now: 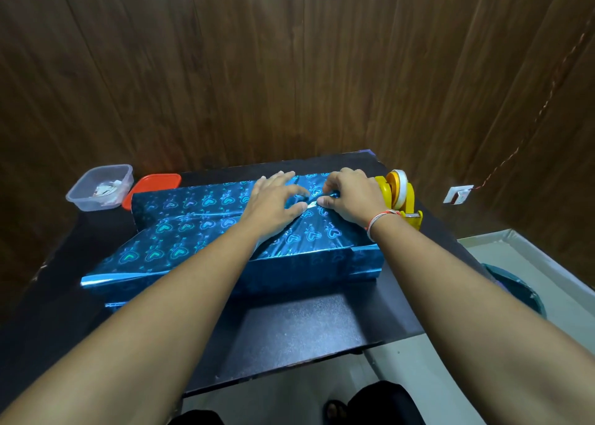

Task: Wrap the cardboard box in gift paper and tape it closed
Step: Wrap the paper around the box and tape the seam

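Observation:
A long box covered in shiny blue gift paper (199,231) with heart prints lies across the black table (306,328). The paper's two edges meet in a seam along the top. My left hand (273,199) lies flat on the top, fingers spread, pressing the paper beside the seam. Just to its right, my right hand (347,196) pinches a small strip of tape (313,203) against the seam between thumb and fingers. A yellow tape dispenser (401,196) with a white roll stands at the box's right end, behind my right wrist.
A clear plastic tub (99,188) with small bits inside sits at the table's back left, and its red lid (154,184) lies beside it. A wood-panel wall rises behind the table. To the right, on the floor, stand a bin (515,289) and a wall socket (458,194).

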